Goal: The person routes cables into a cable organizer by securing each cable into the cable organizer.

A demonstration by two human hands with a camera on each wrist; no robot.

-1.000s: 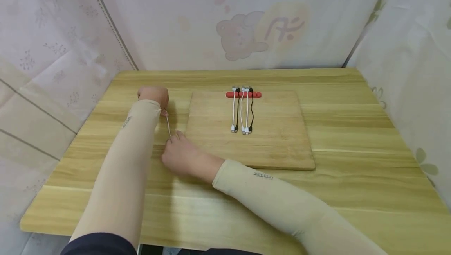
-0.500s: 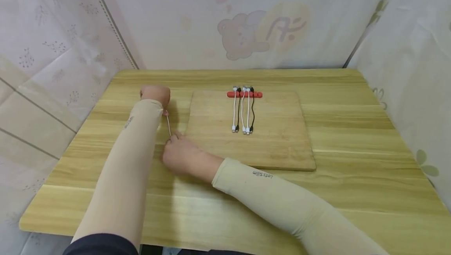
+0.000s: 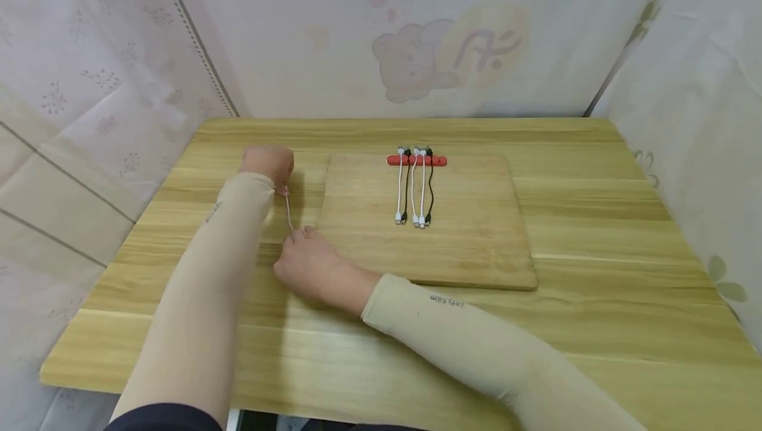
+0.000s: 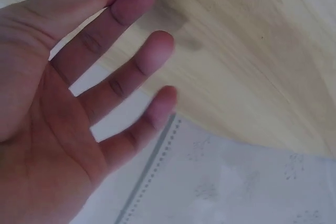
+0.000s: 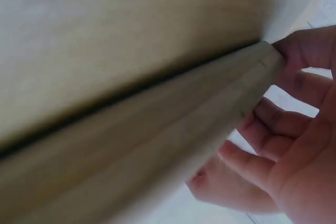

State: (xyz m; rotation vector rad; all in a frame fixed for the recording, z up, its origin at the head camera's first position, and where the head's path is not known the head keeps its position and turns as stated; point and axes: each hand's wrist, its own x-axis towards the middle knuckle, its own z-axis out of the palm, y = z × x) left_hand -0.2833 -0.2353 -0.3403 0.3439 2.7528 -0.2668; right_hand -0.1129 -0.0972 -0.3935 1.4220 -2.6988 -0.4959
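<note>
In the head view my left hand (image 3: 269, 163) is at the far left of the table, pinching one end of a thin white cable (image 3: 289, 213) between thumb and index finger. Closer to me, my right hand (image 3: 309, 264) pinches the other end, by the left edge of the wooden board (image 3: 476, 252). The cable runs nearly straight between the two hands, and its ends are hidden by the fingers. In the left wrist view the other fingers of the left hand (image 4: 63, 108) are spread apart. The right wrist view has the right hand (image 5: 304, 145) beside the board's edge.
A red cable holder (image 3: 442, 161) lies near the back of the board. Several short white and black USB cables (image 3: 423, 186) are set in it side by side, plugs toward me. Patterned cloth (image 3: 297, 34) hangs behind the wooden table (image 3: 595, 219) and along its sides.
Both hands stay in place with the white cable between them. Only the head view has shifted a little.
</note>
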